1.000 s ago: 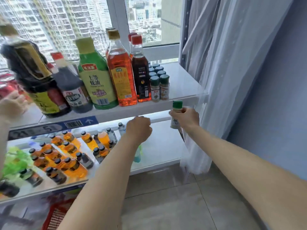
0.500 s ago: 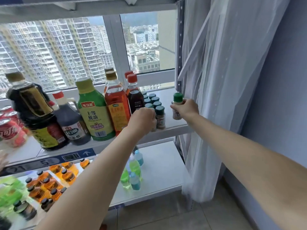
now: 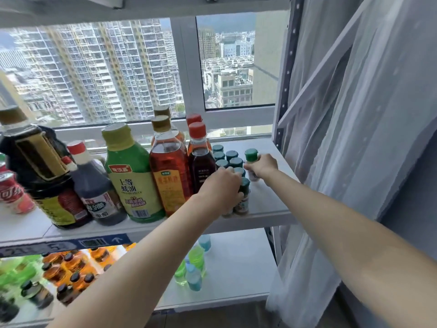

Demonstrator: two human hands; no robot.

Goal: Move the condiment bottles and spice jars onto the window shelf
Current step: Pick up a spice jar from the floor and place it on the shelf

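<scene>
On the white window shelf (image 3: 267, 204) stand tall condiment bottles: a big dark soy bottle (image 3: 42, 176), a dark vinegar bottle (image 3: 97, 188), a green bottle (image 3: 132, 176), an orange-red bottle (image 3: 169, 174) and a dark red-capped bottle (image 3: 201, 166). To their right is a cluster of green-capped spice jars (image 3: 228, 159). My right hand (image 3: 262, 165) grips one green-capped spice jar (image 3: 251, 154) upright, just right of the cluster. My left hand (image 3: 220, 188) curls over another jar (image 3: 228, 212) at the cluster's front, beside a front jar (image 3: 243, 197).
A sheer curtain (image 3: 354, 138) hangs right of the metal shelf post (image 3: 283, 91). Red cola cans (image 3: 11, 195) sit at the far left. The lower shelf (image 3: 236, 268) carries several small orange, green and blue bottles (image 3: 194, 268). Another shelf board runs overhead.
Both hands rose from below the shelf edge onto the window shelf, each carrying a jar. The right jar moved in beside the cluster, and the view tilted up.
</scene>
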